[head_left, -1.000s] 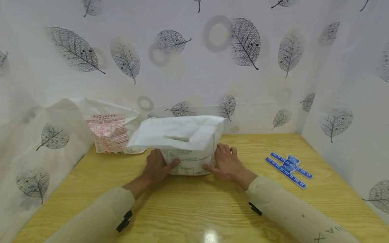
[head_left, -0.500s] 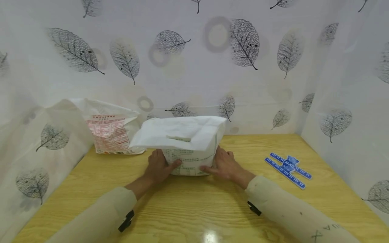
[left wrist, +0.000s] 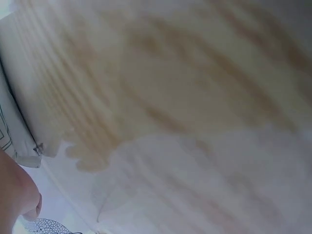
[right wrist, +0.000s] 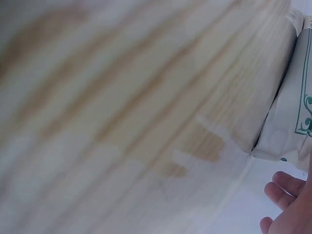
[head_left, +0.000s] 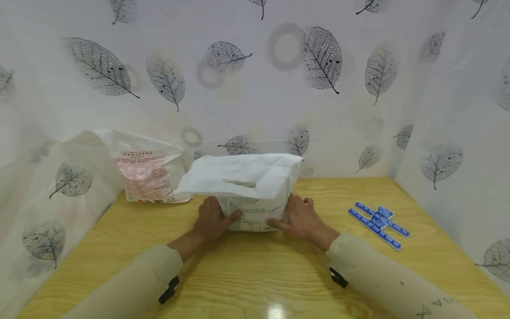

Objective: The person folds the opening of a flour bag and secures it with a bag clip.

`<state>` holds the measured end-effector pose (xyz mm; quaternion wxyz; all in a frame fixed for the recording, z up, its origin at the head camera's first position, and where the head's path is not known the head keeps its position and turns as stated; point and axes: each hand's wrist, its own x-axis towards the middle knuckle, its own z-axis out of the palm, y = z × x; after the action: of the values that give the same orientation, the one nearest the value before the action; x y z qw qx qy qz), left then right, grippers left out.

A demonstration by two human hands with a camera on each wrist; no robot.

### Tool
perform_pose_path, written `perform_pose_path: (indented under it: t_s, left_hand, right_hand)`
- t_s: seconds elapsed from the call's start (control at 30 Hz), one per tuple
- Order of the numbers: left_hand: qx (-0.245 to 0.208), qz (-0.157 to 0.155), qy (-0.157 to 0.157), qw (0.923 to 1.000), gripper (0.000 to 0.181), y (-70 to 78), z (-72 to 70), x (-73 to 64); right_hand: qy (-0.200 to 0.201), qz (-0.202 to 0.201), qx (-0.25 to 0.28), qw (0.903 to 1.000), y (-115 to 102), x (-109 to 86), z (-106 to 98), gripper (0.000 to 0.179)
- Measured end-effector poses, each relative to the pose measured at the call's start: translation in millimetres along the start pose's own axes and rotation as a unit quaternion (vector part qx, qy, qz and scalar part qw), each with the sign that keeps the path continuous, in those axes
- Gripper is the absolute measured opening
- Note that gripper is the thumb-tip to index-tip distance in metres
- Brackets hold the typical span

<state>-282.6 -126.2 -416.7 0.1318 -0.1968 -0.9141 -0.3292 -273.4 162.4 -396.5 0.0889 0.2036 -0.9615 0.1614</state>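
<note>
Bag (head_left: pixel 251 215): white, standing on the wooden table (head_left: pixel 255 274), slotted top overhanging its printed front.
Left hand (head_left: pixel 215 220): grips one side — thumb across the front.
Right hand (head_left: pixel 301 219): grips the opposite side — thumb likewise.
Blue clips (head_left: pixel 380 222): together, right.
Red-printed sack (head_left: pixel 145 175): back left.

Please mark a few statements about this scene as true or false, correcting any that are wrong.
1. The left hand and right hand hold the green-printed white bag from opposite sides. True.
2. The red-printed white bag stands to the left of the held one. True.
3. One of the hands is gripping something blue. False: the blue long-bar clips lie untouched on the wood-grain tabletop.
4. The slot in the held bag's top is hidden from the head camera. False: the slot shows plainly.
5. The clips lie to the right of both bags. True.
</note>
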Motion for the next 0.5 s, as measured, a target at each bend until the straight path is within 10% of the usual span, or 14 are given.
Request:
perform_pose_path:
  t_s: [0.5]
  left_hand:
    - [0.003, -0.01, -0.011, 0.9999, 0.086, 7.8, 4.0, 2.9]
  right_hand:
    - [0.028, -0.004, -0.008, 0.9996, 6.5, -6.1, -1.6, 0.091]
